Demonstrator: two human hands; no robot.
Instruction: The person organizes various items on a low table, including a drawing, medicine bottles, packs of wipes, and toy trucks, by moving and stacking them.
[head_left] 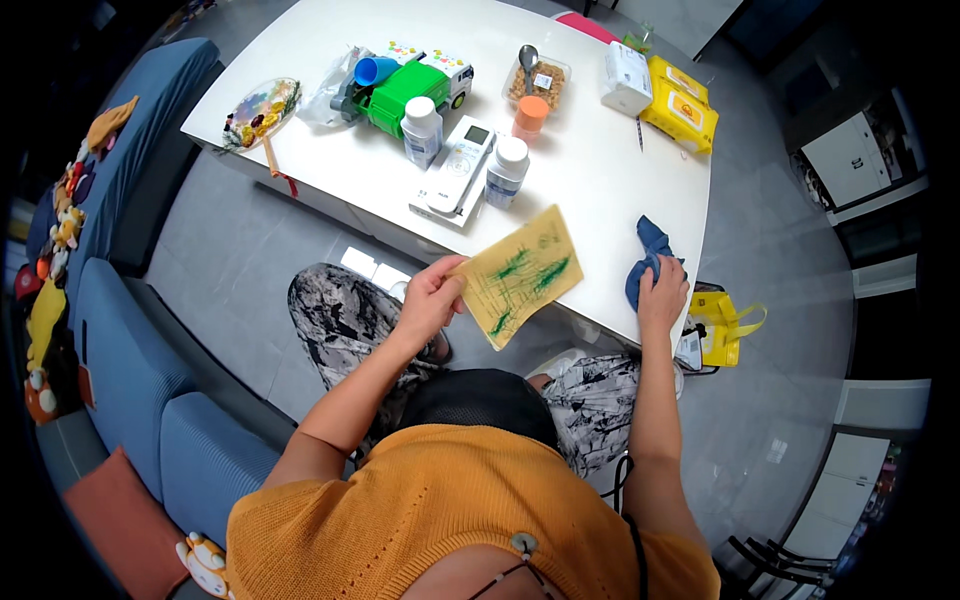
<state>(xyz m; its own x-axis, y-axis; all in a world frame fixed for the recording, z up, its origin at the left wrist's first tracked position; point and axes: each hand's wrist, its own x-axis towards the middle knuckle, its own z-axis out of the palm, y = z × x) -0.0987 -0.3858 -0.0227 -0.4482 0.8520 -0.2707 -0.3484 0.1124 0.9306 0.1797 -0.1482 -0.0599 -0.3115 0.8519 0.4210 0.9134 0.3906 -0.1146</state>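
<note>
My left hand (432,295) pinches the corner of a yellow card (522,273) marked with green scribbles, held tilted over the near edge of the white table (590,170). My right hand (662,293) presses on a crumpled blue cloth (648,252) at the table's near right edge. The cloth lies just right of the card, not touching it.
On the table stand two white bottles (422,128) (508,168), a white handset device (458,165), a green toy truck (405,88), an orange cup (530,113), a snack tub (540,82), yellow wipe packs (682,105) and a fan (262,110). A blue sofa (120,330) is left; a yellow bag (722,328) sits on the floor.
</note>
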